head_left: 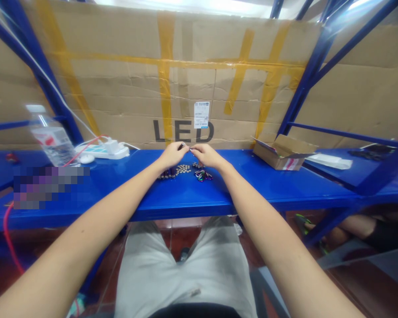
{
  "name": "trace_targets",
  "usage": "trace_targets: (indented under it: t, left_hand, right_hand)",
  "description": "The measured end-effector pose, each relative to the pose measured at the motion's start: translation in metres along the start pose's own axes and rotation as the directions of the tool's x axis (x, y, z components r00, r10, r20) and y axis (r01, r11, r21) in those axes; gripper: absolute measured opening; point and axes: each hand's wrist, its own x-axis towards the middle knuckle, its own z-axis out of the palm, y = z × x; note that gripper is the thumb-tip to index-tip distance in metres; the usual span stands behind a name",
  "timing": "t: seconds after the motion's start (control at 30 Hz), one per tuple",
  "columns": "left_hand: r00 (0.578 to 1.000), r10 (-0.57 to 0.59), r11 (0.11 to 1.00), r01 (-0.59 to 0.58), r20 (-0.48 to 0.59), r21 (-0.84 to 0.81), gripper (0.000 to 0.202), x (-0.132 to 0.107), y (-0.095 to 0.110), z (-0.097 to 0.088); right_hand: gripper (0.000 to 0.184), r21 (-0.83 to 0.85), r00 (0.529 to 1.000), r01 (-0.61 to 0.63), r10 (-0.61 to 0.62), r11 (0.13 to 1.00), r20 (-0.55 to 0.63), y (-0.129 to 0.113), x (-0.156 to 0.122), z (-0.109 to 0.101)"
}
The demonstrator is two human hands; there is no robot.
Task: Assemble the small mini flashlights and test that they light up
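My left hand (173, 155) is closed on a small dark piece (181, 145), possibly a short tube, above the blue table (182, 194). My right hand (205, 155) pinches at its end, fingertips meeting those of the left; what lies between them is too small to name. Under the hands, several dark cylinders (167, 173) stand in a row, partly hidden by my left wrist. Small silvery round pieces (183, 168) are spread between the wrists. Near my right wrist is a cluster of shiny, coloured carabiner-like clips (203, 176), with a few metal rings (197, 165) behind it.
On the left stand a water bottle (55, 137) and a white power strip (102, 151) with cables. An opened cardboard box (281, 152) sits to the right, beside white paper (331, 161). A large cardboard sheet (126, 97) backs the table. Another person's leg (354, 227) shows lower right.
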Motion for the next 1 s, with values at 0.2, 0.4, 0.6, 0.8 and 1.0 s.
trace_targets:
  t: [0.2,0.4,0.6,0.8,1.0]
  left_hand:
    - [1.000,0.021,1.000,-0.021,-0.004,0.024,0.023,-0.0003,0.0005,-0.0007]
    - [1.000,0.029,0.998,-0.029,0.010,0.056,0.025,-0.0008,0.0008,-0.0010]
    - [0.998,0.055,0.996,-0.057,0.023,0.063,0.024,-0.0011,-0.0002,-0.0006]
    - [0.995,0.090,0.991,-0.094,0.049,0.096,0.026,-0.0006,-0.0031,0.0003]
    - [0.992,0.103,0.982,-0.112,0.070,0.154,0.027,-0.0013,-0.0019,0.0021]
  right_hand:
    - [0.020,-0.035,0.998,0.039,-0.040,0.999,-0.040,0.0038,0.0028,0.0023]
    - [0.022,-0.107,0.994,0.092,-0.097,0.990,-0.045,0.0064,0.0044,0.0013]
    - [0.024,-0.159,0.990,0.127,-0.134,0.979,-0.037,0.0079,0.0051,0.0004]
    - [0.025,-0.257,0.991,0.114,-0.129,0.960,-0.041,0.0062,0.0048,0.0007]
    - [0.024,-0.362,0.992,0.072,-0.103,0.929,-0.067,0.0001,0.0036,0.0035]
